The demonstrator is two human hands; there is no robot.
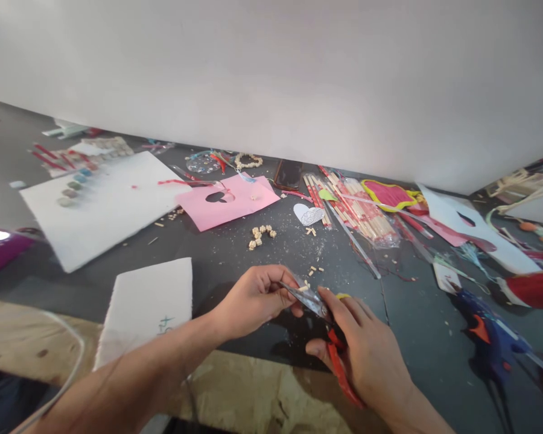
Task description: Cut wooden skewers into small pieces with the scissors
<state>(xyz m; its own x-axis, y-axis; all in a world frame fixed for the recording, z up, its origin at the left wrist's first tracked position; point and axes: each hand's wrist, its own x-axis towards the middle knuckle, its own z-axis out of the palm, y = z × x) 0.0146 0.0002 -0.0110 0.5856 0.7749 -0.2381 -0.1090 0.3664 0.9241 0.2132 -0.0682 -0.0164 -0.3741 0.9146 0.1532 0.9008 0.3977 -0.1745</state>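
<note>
dark bench point(217, 253), pale wall point(271, 78) behind | left hand point(253, 298): fingers pinching small wooden piece point(303, 289) at cutter blades | right hand point(366, 343): fingers gripping red-handled cutters point(340, 369) | bead cluster point(262, 234): bench, beyond hands

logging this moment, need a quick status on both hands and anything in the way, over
Right hand gripping red-handled cutters. Left hand pinching small stick at blades. Loose bits just beyond.
</note>
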